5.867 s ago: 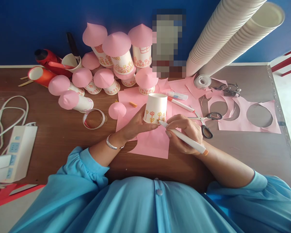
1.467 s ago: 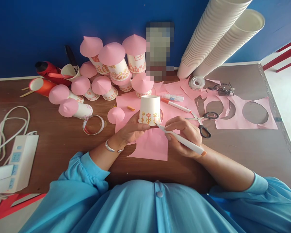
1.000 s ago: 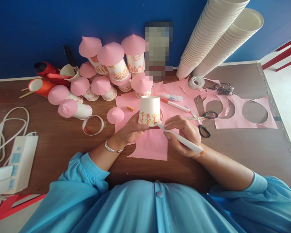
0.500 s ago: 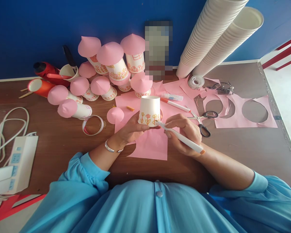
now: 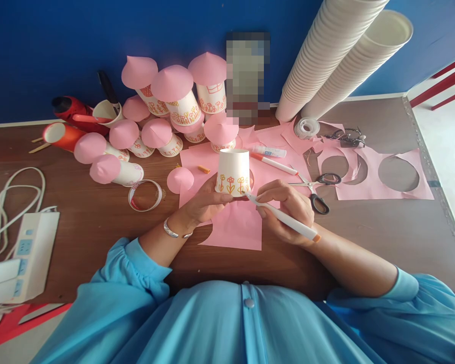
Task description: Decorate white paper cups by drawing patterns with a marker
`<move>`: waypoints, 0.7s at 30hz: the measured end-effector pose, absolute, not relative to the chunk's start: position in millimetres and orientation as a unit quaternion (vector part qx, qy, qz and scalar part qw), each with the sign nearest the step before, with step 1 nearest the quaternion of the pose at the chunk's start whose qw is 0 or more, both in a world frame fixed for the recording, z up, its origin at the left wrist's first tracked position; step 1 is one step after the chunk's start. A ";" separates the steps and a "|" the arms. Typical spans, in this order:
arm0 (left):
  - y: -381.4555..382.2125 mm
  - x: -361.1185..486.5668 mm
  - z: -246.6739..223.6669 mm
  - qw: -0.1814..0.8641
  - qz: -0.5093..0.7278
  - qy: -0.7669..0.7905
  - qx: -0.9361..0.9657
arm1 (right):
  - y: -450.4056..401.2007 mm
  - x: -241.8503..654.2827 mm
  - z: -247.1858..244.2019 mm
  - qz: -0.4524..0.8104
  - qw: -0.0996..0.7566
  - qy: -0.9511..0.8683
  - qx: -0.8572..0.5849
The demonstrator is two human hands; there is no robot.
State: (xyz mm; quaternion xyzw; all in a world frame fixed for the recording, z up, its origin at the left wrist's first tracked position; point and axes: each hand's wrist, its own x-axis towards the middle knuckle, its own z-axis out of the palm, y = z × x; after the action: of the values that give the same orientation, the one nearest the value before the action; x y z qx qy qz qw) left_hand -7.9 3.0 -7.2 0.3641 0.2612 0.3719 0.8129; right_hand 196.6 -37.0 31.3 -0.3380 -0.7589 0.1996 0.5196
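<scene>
My left hand (image 5: 207, 199) grips a white paper cup (image 5: 234, 166) upside down, fingers around its lower left side and under the rim. Orange and red flowers with leaves run along the cup's lower band. In my right hand (image 5: 290, 210) is a white marker pen (image 5: 284, 217) with an orange end, held like a pencil; its tip is at the flowers near the cup's lower right edge. Pink paper (image 5: 237, 227) lies under both hands. A small pink paper cone (image 5: 180, 180) rests left of the cup, and an orange pen cap (image 5: 203, 169) lies nearby.
Several decorated cups with pink cone roofs (image 5: 172, 83) stand at the back left. Scissors (image 5: 320, 202), a glue stick (image 5: 269, 151), another marker (image 5: 276, 164) and tape (image 5: 306, 128) lie to the right. Tall cup stacks (image 5: 326, 55) lean on the wall; a power strip (image 5: 38, 253) sits left.
The marker tip has shifted slightly left and down along the cup's flower band. The cup has moved a touch left in my left hand; both grips stay the same.
</scene>
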 end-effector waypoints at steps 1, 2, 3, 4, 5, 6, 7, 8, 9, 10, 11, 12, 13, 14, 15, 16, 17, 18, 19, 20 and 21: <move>3.0 -8.0 -7.5 0.813 0.371 0.260 0.365 | -37.0 196.8 31.0 0.201 0.519 -0.760 -0.335; 3.2 -8.1 -7.6 0.813 0.370 0.262 0.364 | -36.9 197.0 30.8 0.201 0.518 -0.762 -0.333; 3.3 -8.2 -7.7 0.813 0.370 0.266 0.364 | -36.9 197.1 30.5 0.203 0.517 -0.763 -0.331; 3.4 -8.2 -7.8 0.812 0.369 0.269 0.364 | -36.9 197.2 30.3 0.205 0.517 -0.763 -0.329; 3.5 -8.2 -7.8 0.811 0.368 0.272 0.364 | -36.8 197.1 30.2 0.206 0.518 -0.763 -0.328; 3.6 -8.3 -8.0 0.811 0.368 0.272 0.364 | -36.8 197.0 30.2 0.208 0.519 -0.762 -0.328; 3.7 -8.4 -8.2 0.811 0.369 0.269 0.365 | -36.8 196.8 30.3 0.210 0.519 -0.761 -0.328; 3.7 -8.5 -8.6 0.812 0.370 0.264 0.367 | -36.9 196.6 30.6 0.212 0.519 -0.760 -0.329; 3.6 -8.7 -9.1 0.812 0.371 0.259 0.367 | -37.0 196.5 30.9 0.213 0.518 -0.760 -0.329; 3.6 -8.8 -9.6 0.813 0.372 0.255 0.368 | -37.1 196.5 31.3 0.213 0.517 -0.760 -0.331; 3.5 -8.9 -10.2 0.813 0.373 0.254 0.368 | -37.3 196.7 31.7 0.213 0.516 -0.761 -0.331; 3.5 -9.0 -10.7 0.812 0.374 0.255 0.368 | -37.5 197.0 32.0 0.211 0.516 -0.762 -0.330; 3.4 -9.1 -10.9 0.811 0.374 0.258 0.368 | -37.7 197.6 32.0 0.209 0.518 -0.762 -0.328; 3.5 -9.1 -10.9 0.811 0.374 0.261 0.367 | -37.8 198.3 31.7 0.210 0.522 -0.761 -0.324; 3.6 -9.0 -10.4 0.810 0.373 0.264 0.367 | -37.9 199.1 30.8 0.213 0.527 -0.758 -0.318; 3.8 -8.8 -9.6 0.812 0.371 0.265 0.366 | -37.7 199.9 29.4 0.219 0.535 -0.754 -0.313; 4.0 -8.6 -8.5 0.814 0.367 0.265 0.364 | -37.4 200.5 27.4 0.225 0.543 -0.747 -0.311; 4.3 -8.3 -7.1 0.817 0.363 0.264 0.361 | -36.8 200.9 24.9 0.230 0.552 -0.738 -0.312; 4.6 -7.9 -5.7 0.822 0.358 0.260 0.359 | -35.9 201.1 22.0 0.229 0.563 -0.728 -0.318; 4.8 -7.6 -4.4 0.826 0.354 0.256 0.356 | -34.9 201.0 18.9 0.221 0.570 -0.719 -0.330; 5.0 -7.2 -3.2 0.831 0.353 0.251 0.350 | -33.6 200.7 15.9 0.205 0.576 -0.713 -0.342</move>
State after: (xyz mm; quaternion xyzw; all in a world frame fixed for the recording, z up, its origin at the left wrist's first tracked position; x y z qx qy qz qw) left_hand -7.2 5.0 -3.2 0.3503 0.2509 0.3527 0.8307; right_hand 200.7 -33.6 15.9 -0.3424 -0.7130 0.2052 0.5764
